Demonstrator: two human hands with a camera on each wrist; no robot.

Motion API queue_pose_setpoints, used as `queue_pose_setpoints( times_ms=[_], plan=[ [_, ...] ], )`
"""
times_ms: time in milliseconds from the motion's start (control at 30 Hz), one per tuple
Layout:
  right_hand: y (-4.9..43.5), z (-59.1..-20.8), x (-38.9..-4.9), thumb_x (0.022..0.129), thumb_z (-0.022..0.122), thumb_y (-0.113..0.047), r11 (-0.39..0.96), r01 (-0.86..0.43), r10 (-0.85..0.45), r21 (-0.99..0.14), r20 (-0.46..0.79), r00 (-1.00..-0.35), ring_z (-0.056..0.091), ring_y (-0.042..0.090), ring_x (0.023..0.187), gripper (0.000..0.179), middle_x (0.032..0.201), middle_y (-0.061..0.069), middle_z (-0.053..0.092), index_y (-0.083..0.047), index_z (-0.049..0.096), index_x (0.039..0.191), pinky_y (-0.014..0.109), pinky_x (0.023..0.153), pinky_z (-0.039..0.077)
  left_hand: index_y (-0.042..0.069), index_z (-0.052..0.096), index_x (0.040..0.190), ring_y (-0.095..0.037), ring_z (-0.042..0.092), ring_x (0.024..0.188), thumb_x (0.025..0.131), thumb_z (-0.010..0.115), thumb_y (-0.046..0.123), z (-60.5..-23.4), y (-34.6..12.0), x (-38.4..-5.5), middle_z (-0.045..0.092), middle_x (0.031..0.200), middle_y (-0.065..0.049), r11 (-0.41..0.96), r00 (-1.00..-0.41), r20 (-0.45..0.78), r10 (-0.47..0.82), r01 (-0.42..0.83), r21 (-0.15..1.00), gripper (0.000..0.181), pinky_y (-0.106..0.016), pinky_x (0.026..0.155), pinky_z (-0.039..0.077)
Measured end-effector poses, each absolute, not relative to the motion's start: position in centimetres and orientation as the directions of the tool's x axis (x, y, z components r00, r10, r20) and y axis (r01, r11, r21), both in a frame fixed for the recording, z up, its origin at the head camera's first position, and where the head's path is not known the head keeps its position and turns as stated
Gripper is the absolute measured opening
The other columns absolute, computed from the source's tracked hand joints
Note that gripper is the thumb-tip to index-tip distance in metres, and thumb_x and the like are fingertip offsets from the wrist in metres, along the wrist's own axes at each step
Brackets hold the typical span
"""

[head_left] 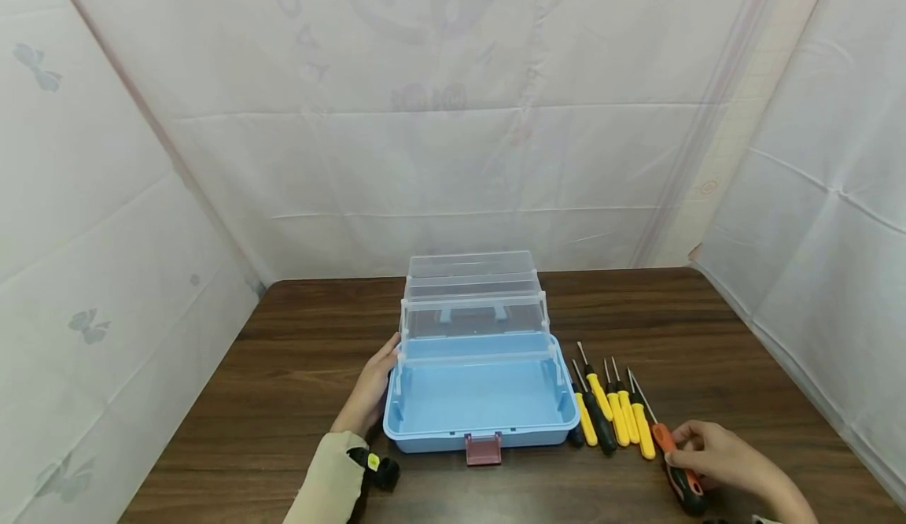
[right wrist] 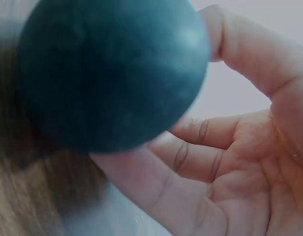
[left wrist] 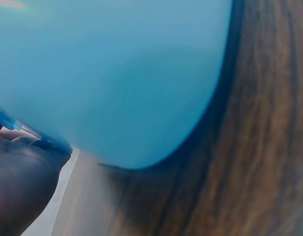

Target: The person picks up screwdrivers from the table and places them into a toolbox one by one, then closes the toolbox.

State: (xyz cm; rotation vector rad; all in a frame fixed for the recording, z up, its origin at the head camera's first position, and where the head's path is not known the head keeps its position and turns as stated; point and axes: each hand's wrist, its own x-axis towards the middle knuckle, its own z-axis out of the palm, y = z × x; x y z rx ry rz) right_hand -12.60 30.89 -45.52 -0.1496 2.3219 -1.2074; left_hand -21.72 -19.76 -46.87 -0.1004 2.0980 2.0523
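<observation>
A light-blue toolbox (head_left: pixel 488 398) stands with its clear tray lid raised. My left hand (head_left: pixel 375 386) holds its left side by the rim; in the left wrist view, part of that hand (left wrist: pixel 23 182) is at the rim beside the blue wall (left wrist: pixel 131 88), and most fingers are hidden. My right hand (head_left: pixel 729 457) pinches the handle of an orange-and-black screwdriver (head_left: pixel 678 461) between thumb and fingers. Its shaft points away, up and left. In the right wrist view, the dark rounded handle end (right wrist: pixel 112 73) fills the upper left, with the right hand (right wrist: pixel 230 157) around it.
Several yellow-and-black screwdrivers (head_left: pixel 623 414) lie side by side just right of the toolbox, tips pointing away. A mauve latch (head_left: pixel 484 449) hangs at the box's front. The brown wooden table (head_left: pixel 297 367) is bounded by white sheeting (head_left: pixel 439 162) behind and at both sides.
</observation>
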Motion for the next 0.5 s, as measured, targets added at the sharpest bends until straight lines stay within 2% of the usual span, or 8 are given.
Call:
queue_pose_setpoints(
  times_ms=[500],
  plan=[
    [31.1,-45.48,-12.51,0.093,0.058,-0.02,0.615,0.097,-0.336,-0.782,-0.372,-0.865,0.056,0.009,0.061,0.04,0.078,0.004,0.06,0.016,0.053,0.109,0.026,0.054,0.051,0.01,0.015,0.155,-0.037,0.01,0.148,0.103,0.031,0.022,-46.87,-19.86,-21.6,0.012,0.161,-0.014,0.033,-0.977,-0.191,0.097,-0.189,0.981,0.056,-0.056,0.116,0.017]
  ],
)
